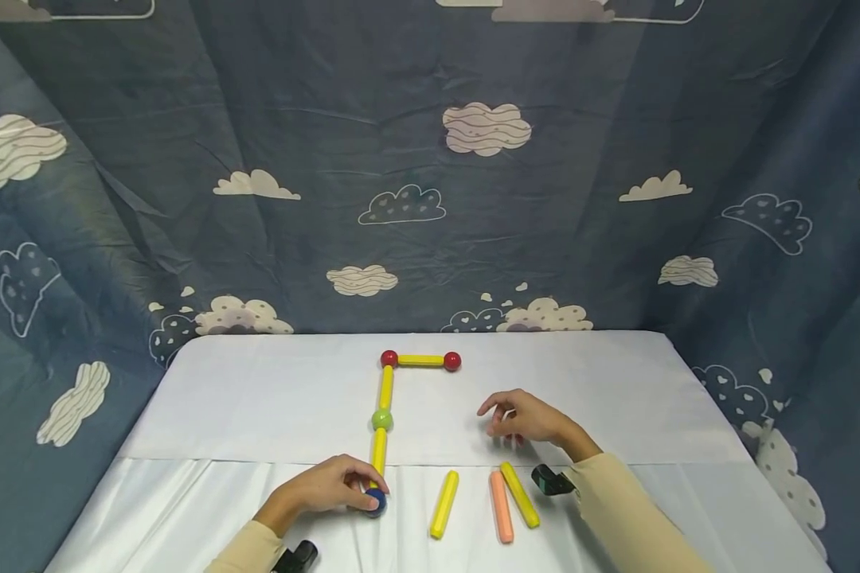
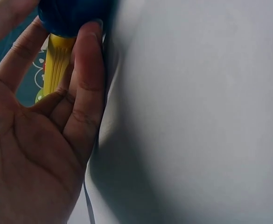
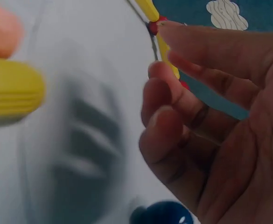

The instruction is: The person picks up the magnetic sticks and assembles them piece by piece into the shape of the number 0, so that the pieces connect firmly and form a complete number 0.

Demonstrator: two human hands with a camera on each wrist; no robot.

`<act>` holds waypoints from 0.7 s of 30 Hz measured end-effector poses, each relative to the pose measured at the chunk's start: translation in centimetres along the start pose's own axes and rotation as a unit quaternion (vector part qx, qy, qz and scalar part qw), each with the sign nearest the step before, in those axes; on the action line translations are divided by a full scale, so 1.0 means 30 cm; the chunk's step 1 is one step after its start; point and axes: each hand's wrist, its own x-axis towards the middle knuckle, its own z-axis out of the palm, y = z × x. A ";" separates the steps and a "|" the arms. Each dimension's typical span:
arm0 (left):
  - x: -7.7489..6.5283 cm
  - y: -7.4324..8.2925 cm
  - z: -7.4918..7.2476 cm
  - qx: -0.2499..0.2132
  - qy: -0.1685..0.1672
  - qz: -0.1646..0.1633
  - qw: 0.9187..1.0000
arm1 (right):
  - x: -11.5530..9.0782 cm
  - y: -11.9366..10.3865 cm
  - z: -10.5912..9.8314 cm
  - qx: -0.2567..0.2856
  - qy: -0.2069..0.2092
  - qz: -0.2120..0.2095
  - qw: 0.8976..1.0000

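One white-covered table (image 1: 258, 398): right hand (image 1: 526, 416) hangs loosely curled, holding nothing; left hand (image 1: 328, 483) pinches, beside a ridged yellow plastic-looking rod (image 1: 380, 447), a glossy blue ball (image 2: 71, 16) toward the near edge. Probably light, hard, slippery; I'd grip its sides.

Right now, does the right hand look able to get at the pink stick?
Probably yes: the right hand hovers above the table, holding nothing, and nothing lies on the pink stick. The yellow stick close along its right side could crowd a grip there, but its left side has room.
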 end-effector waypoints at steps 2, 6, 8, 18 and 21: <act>0.000 0.002 -0.004 -0.007 -0.004 0.000 1.000 | -0.030 0.009 0.006 0.008 -0.020 0.009 1.000; 0.001 0.003 -0.010 -0.024 -0.015 0.002 1.000 | -0.087 0.027 0.025 0.015 -0.051 0.028 0.998; 0.002 0.001 -0.011 -0.030 -0.020 0.002 0.999 | -0.110 0.041 0.037 0.015 -0.058 0.035 0.998; 0.006 0.001 -0.021 -0.043 -0.029 0.001 0.999 | -0.161 0.082 0.077 0.015 -0.045 0.049 0.998; 0.009 0.002 -0.021 -0.041 -0.030 -0.002 0.999 | -0.167 0.081 0.090 -0.003 -0.032 0.041 0.999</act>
